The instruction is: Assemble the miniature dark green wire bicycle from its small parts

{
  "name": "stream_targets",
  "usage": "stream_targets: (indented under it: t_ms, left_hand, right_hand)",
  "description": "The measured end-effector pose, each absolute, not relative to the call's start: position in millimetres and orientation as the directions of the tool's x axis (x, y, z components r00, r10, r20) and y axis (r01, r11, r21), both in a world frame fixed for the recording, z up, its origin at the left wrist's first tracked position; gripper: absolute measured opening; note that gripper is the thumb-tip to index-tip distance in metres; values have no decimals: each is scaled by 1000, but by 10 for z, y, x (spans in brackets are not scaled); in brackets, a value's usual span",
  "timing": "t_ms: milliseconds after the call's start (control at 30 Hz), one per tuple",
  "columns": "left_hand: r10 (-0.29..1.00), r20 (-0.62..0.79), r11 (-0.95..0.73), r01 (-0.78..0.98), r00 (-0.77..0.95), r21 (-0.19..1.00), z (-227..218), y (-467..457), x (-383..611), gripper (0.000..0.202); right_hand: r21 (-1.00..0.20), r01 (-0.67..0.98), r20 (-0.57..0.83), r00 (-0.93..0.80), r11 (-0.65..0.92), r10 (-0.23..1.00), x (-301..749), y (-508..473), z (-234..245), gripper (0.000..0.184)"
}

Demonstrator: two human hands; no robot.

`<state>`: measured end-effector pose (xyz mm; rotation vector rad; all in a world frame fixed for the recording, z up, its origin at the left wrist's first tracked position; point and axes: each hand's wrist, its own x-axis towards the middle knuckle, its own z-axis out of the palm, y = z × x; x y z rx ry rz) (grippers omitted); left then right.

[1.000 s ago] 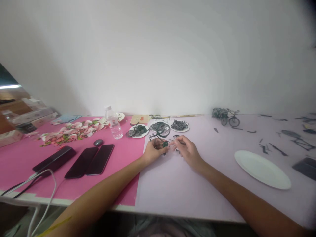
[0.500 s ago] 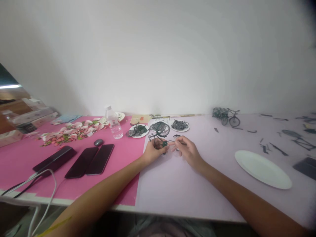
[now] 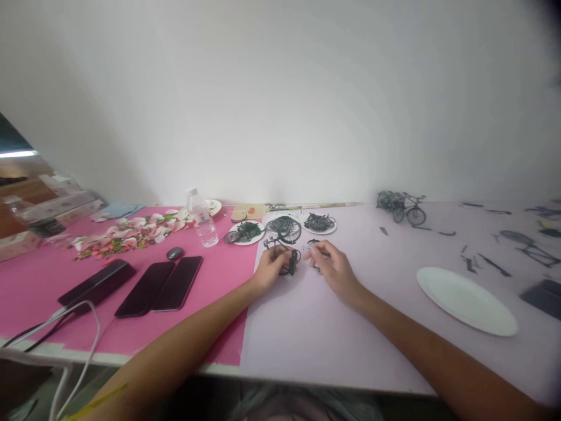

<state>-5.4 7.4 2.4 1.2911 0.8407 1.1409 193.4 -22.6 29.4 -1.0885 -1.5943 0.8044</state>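
My left hand [image 3: 272, 266] is closed around a small dark model bicycle [image 3: 292, 268], partly assembled; fingers and palm cover much of it. Just to its right, my right hand [image 3: 333, 268] has its fingers bent and drawn together, a short gap from the model. Whatever those fingertips pinch, if anything, is too small to make out. A small dark curved part [image 3: 312, 241] lies on the table by the right fingertips. Behind both hands stand plates of dark bicycle parts, among them a left plate [image 3: 248, 241] and a right plate [image 3: 333, 227], with spoked wheels [image 3: 290, 230] between.
A finished model bicycle [image 3: 414, 210] stands by the wall. On the right are a white oval plate [image 3: 467, 301] and loose dark parts [image 3: 494, 265]. On the pink left side are a water bottle [image 3: 204, 222], phones [image 3: 177, 283], a black box [image 3: 97, 285] and artificial petals [image 3: 127, 234].
The right fingertips have drawn back a little from the model in my left hand. The model has turned slightly, its dark green part now lower. Other things stay put.
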Motion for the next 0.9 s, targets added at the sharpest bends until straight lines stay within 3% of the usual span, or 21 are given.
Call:
stream_targets:
  t_ms: [167, 900]
  left_hand:
    - [964, 51, 15, -244, 262, 970, 27, 101, -89, 36]
    - [940, 133, -45, -273, 314, 961, -29, 122, -111, 49]
  right_hand:
    - [-873, 312, 377, -54, 374, 925, 1963, -195, 264, 35]
    - [-825, 370, 420, -101, 426, 902, 1932, -217, 300, 30]
